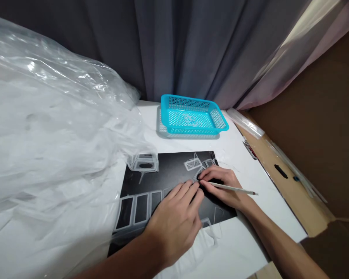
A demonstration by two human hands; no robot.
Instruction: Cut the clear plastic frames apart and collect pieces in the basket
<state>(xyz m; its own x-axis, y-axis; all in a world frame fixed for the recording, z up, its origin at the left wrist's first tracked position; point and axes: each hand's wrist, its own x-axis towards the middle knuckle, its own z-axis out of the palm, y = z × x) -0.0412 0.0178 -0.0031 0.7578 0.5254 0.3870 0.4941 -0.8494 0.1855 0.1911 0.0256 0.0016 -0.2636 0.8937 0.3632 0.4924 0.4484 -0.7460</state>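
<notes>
The right hand [229,179] is pinching a pencil [235,189], its long axis running leftward toward the left hand [178,215], which is lying flat on the black sheet [168,170] beneath.

White counter [174,145]. Turquoise perforated plastic basket [165,113] set upright near far edge. Black sheet [168,172] laid flat nearer the front, marked with pale outlines [134,209]. Left side covered by crumpled clear plastic sheeting [64,135], lapped over the black sheet's left edge.
</notes>
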